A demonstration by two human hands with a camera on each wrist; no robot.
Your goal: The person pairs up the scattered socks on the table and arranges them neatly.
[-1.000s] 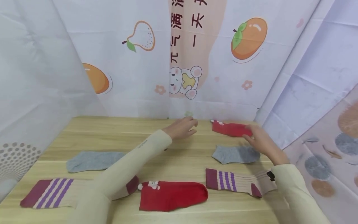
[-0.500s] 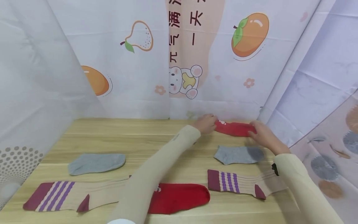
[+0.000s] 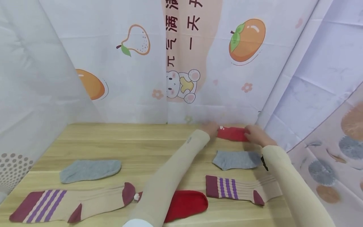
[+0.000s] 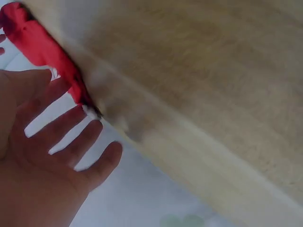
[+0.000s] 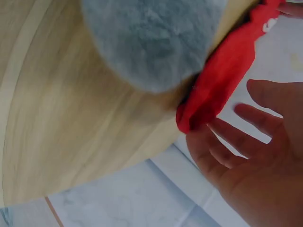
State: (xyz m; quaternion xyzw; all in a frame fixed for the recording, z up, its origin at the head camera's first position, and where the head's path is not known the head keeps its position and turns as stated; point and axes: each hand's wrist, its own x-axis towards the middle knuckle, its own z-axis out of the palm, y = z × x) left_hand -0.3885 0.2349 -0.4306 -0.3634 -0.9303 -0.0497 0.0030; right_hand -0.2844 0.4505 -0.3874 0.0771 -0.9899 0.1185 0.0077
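A red sock [image 3: 232, 134] with a white trim lies at the far right of the table, close to the back curtain. My left hand [image 3: 210, 129] is at its white-trimmed left end; in the left wrist view the fingers [image 4: 78, 142] are spread, with the fingertips right at the sock. At the other end is my right hand [image 3: 258, 135]. The right wrist view has its fingers [image 5: 227, 142] loosely extended, touching the red toe. Just nearer than this sock lies a grey sock [image 3: 238, 160].
A striped sock [image 3: 232, 187] lies at the right, partly behind my right sleeve. My left sleeve covers part of a second red sock [image 3: 188, 205]. At left are another grey sock [image 3: 90, 170] and striped sock [image 3: 99, 200]. Curtains [image 3: 127, 85] border the table.
My left hand has reached right to the far red sock's left end. The right hand has stayed at the other end, shifting slightly left, and the hands are closer together.
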